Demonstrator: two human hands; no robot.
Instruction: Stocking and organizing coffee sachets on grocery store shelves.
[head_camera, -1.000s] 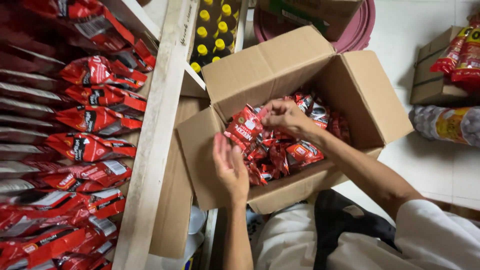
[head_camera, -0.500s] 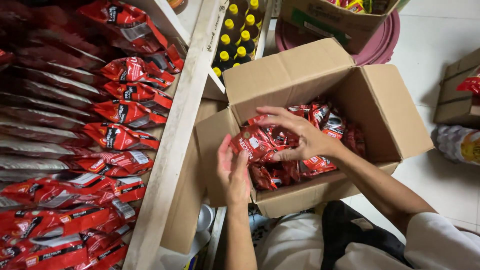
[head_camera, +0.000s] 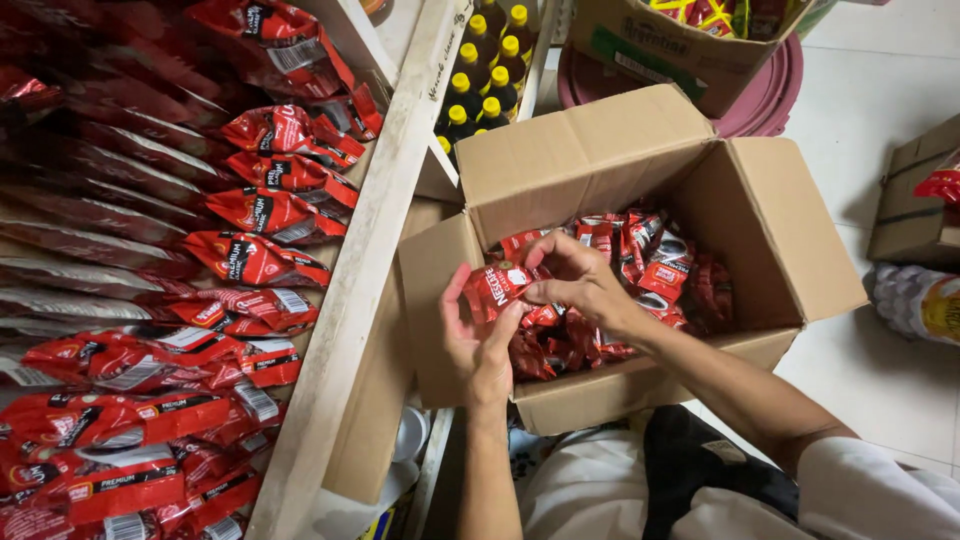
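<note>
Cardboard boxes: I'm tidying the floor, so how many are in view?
3, maybe more out of frame. The open box of red packets lies under both hands, another open box sits behind it at the top, and a closed box is cut off at the right edge.

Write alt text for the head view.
Both bare hands, left hand and right hand, hold one red foil sachet over an open brown cardboard box full of similar sachets. Left, a wooden shelf holds rows of red packets.
</note>
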